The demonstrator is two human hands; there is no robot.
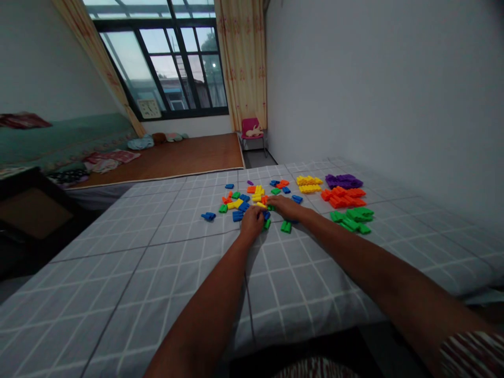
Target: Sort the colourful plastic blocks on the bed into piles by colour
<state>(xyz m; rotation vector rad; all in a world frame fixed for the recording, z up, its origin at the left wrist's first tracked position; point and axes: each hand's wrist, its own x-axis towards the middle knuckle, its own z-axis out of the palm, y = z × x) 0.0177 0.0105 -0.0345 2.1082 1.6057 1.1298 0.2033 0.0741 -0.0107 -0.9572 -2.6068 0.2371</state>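
Observation:
Small plastic building pieces lie in a loose heap on the checked cloth, and both hands are among them. My left hand (pixel 252 220) is curled, fingertips down at the near side of the heap; what its fingers close on, if anything, is hidden. Blue pieces (pixel 238 216) lie just left of it. Reaching in from the right, my right hand (pixel 284 206) has its fingers stretched out low over the heap, near an orange piece (pixel 265 199). Yellow pieces (pixel 258 192) lie beyond both hands. One green piece (pixel 286 227) sits just below the right wrist.
Pieces grouped by colour lie on the right: yellow (pixel 309 184), purple (pixel 344 181), orange (pixel 343 198) and green (pixel 353 219). A lone blue piece (pixel 208 216) is at the heap's left. The grey checked cloth (pixel 189 283) runs along the wall; a pink chair (pixel 252 128) stands behind.

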